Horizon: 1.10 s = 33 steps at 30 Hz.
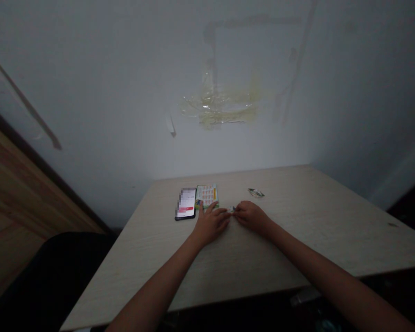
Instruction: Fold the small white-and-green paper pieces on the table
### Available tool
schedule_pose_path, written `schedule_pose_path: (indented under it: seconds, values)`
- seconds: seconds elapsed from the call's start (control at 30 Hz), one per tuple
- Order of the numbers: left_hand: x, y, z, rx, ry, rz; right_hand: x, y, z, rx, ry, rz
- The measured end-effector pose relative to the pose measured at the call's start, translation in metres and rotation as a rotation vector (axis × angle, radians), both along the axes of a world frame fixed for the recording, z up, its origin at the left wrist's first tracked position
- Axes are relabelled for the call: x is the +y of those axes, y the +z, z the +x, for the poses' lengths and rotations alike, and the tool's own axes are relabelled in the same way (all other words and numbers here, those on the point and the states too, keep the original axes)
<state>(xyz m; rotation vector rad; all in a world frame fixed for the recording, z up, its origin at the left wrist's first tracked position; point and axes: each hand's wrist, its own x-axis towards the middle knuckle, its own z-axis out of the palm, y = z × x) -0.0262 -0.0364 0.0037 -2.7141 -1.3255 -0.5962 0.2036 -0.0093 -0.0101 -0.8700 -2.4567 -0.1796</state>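
Both my hands rest on a pale wooden table [297, 240], meeting near its middle. My left hand [210, 223] and my right hand [251, 216] pinch a tiny pale object [231, 210] between their fingertips; it is too small to name. Just behind my left hand lies a green and orange printed card or booklet [207, 195]. A black phone [186, 203] with a lit screen lies to the left of it.
A small crumpled wrapper [256, 192] lies on the table beyond my right hand. The table stands against a white wall with yellowed tape remains [221, 108]. A dark chair back [55, 272] is at the lower left, beside a wooden panel [17, 193].
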Motion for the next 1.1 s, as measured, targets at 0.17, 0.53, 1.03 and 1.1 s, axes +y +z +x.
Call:
schedule_pose_path:
  seconds: [0.17, 0.53, 1.03, 1.1]
  values:
    - [0.0, -0.002, 0.001, -0.001, 0.011, 0.02, -0.004, 0.002, -0.001, 0.029, -0.035, -0.07]
    - [-0.002, -0.001, 0.003, -0.018, 0.016, -0.016, 0.002, -0.003, -0.004, 0.034, -0.045, -0.073]
    - [0.0, -0.004, 0.004, -0.02, 0.011, -0.011, 0.004, -0.004, -0.01, 0.087, -0.038, -0.072]
    - [0.0, -0.002, 0.004, -0.016, 0.013, -0.001, 0.004, -0.004, -0.01, 0.093, -0.052, -0.092]
